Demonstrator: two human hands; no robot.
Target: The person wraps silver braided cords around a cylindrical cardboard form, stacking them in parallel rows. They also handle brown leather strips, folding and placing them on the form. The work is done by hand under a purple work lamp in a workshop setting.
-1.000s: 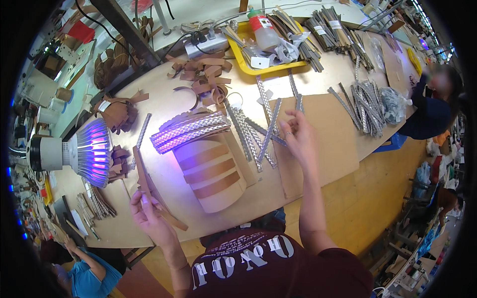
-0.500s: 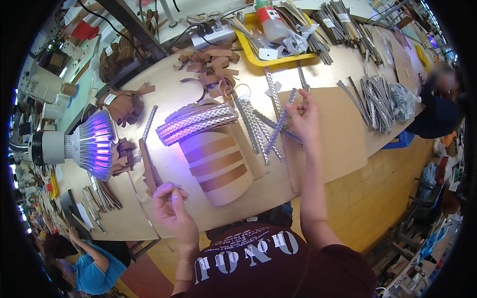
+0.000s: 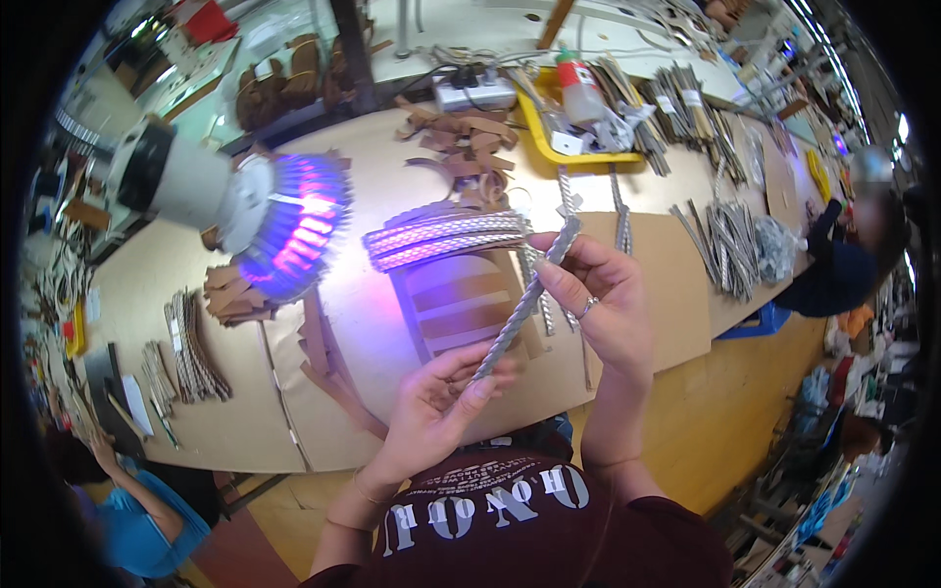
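A grey braided strip (image 3: 515,318) slants up between my two hands in front of me. My right hand (image 3: 603,299), with a ring on one finger, pinches it close to its upper end. Lower down and to the left, my left hand (image 3: 443,400) has its thumb and fingers closed on the other end. Just beyond them, a row of silvery braided strips (image 3: 446,235) lies across the far end of a rounded board banded with brown strips (image 3: 461,302). More braided strips (image 3: 624,225) lie behind my right hand.
A lamp (image 3: 294,225) glowing violet hangs at the left. Brown scraps (image 3: 470,147) are heaped at the back, beside a yellow tray (image 3: 588,157) holding a bottle (image 3: 580,93). Braided bundles (image 3: 735,250) lie at the right. Another person's arm (image 3: 132,485) shows at lower left.
My right hand has raised the grey braided strip off the table and drawn it nearer. My left hand has come across to the right and closed on its lower end. The view has shifted.
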